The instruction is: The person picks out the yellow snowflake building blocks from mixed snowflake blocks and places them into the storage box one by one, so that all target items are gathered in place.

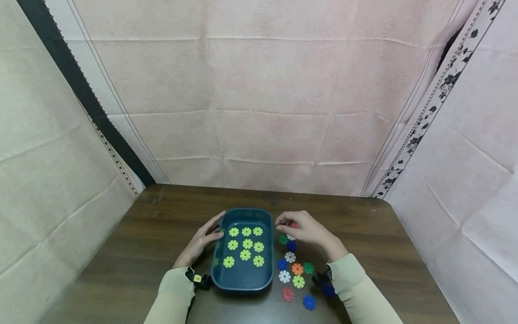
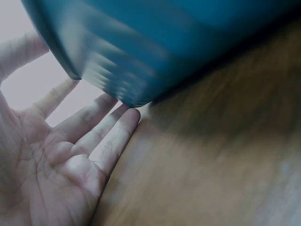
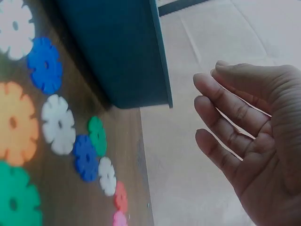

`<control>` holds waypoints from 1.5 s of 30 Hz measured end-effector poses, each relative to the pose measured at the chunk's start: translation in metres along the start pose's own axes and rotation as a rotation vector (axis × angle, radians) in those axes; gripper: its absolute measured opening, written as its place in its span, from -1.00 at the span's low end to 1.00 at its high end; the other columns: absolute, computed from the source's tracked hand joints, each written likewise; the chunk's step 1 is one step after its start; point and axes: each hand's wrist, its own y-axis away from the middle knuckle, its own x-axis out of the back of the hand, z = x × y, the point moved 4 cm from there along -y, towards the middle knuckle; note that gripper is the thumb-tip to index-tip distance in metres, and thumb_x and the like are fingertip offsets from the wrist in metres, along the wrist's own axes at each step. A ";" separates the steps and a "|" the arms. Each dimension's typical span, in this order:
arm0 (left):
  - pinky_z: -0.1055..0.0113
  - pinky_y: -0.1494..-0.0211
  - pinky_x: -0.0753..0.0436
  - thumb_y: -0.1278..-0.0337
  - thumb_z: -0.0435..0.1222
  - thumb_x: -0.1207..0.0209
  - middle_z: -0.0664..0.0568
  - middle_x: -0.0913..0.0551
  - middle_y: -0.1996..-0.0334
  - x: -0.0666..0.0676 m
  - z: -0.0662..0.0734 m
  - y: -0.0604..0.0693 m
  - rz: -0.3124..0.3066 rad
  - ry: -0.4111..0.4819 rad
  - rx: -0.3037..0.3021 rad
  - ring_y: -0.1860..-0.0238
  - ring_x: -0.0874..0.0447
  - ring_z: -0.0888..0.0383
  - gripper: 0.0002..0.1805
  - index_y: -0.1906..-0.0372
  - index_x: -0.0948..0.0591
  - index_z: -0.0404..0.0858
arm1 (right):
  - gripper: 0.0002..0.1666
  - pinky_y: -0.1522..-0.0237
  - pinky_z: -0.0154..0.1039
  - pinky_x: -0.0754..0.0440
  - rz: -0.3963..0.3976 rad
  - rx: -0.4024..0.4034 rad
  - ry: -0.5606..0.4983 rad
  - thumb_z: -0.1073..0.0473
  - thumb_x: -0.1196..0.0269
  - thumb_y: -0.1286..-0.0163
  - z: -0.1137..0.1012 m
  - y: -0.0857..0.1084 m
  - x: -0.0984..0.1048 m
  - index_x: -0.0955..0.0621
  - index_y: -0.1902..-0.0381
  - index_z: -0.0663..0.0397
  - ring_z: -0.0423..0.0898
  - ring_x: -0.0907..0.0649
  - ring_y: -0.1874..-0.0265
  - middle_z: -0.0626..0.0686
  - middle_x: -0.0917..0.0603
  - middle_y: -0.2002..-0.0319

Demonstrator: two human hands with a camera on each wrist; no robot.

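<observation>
A dark blue-green tray [image 1: 243,281] stands on the table with several yellow-green notched discs [image 1: 247,243] inside, spread in rough rows. My left hand [image 1: 204,238] touches its left side: the thumb is at the rim, and the fairly straight fingers [image 2: 115,136] reach along the outer wall. Beyond the tray's right rim, my right hand [image 1: 301,227] hovers with loosely bent fingers. I see nothing between its thumb and fingers [image 3: 216,110]. Beneath it, partly covered, lies a red disc [image 1: 294,225]; a green disc [image 1: 283,240] is close by.
Loose notched discs lie right of the tray, among them a white disc [image 1: 284,276], an orange disc [image 1: 297,269], a blue disc [image 1: 309,302] and a pink-red disc [image 1: 288,294]. The brown wooden table [image 1: 162,238] is enclosed by hanging pale cloth [image 1: 263,90].
</observation>
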 end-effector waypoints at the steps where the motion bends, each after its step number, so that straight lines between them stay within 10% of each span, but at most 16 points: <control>1: -0.28 -0.48 -0.07 -0.44 -0.25 -0.13 0.07 -0.29 -0.48 0.000 0.000 0.000 0.000 0.005 0.000 -0.50 -0.15 -0.06 -0.31 -0.56 -0.23 0.20 | -0.82 0.16 -0.17 -0.68 0.009 -0.007 0.001 0.07 -0.25 -0.50 0.001 0.003 0.001 -0.70 0.03 -0.07 -0.21 -0.67 0.22 -0.21 -0.71 0.19; 10: -0.26 -0.49 -0.06 -0.44 -0.28 -0.12 0.07 -0.29 -0.48 -0.001 0.001 0.001 0.003 0.015 -0.001 -0.50 -0.16 -0.05 -0.32 -0.54 -0.25 0.24 | -0.87 0.11 -0.14 -0.71 0.065 -0.055 -0.042 0.03 -0.28 -0.47 0.010 0.026 0.006 -0.68 0.07 -0.28 -0.18 -0.68 0.22 -0.21 -0.71 0.17; 22: -0.30 -0.47 -0.07 -0.46 -0.26 -0.10 -0.04 -0.25 -0.51 0.000 0.006 -0.005 -0.017 0.006 -0.043 -0.50 -0.14 -0.14 -0.31 -0.59 -0.18 0.13 | -0.86 0.21 -0.16 -0.71 0.028 -0.049 -0.163 0.22 -0.31 -0.43 0.018 0.066 -0.011 -0.68 0.07 0.05 -0.04 -0.69 0.23 0.05 -0.74 0.20; 33: -0.28 -0.48 -0.06 -0.46 -0.25 -0.11 -0.05 -0.25 -0.50 -0.002 0.004 -0.004 -0.031 0.018 -0.036 -0.50 -0.15 -0.14 -0.31 -0.58 -0.19 0.13 | -0.91 0.11 -0.14 -0.62 -0.030 0.056 -0.043 0.13 -0.37 -0.39 0.017 0.111 -0.027 -0.70 0.17 -0.09 -0.10 -0.62 0.17 -0.16 -0.70 0.19; 45: -0.26 -0.49 -0.05 -0.45 -0.25 -0.12 -0.03 -0.24 -0.51 -0.002 0.004 0.000 -0.017 -0.010 -0.037 -0.50 -0.14 -0.13 -0.30 -0.59 -0.18 0.08 | -0.75 -0.01 -0.12 -0.51 -0.039 -0.016 0.102 0.03 -0.40 -0.35 0.029 0.135 -0.042 -0.73 0.03 -0.39 -0.21 -0.44 0.00 -0.20 -0.54 0.01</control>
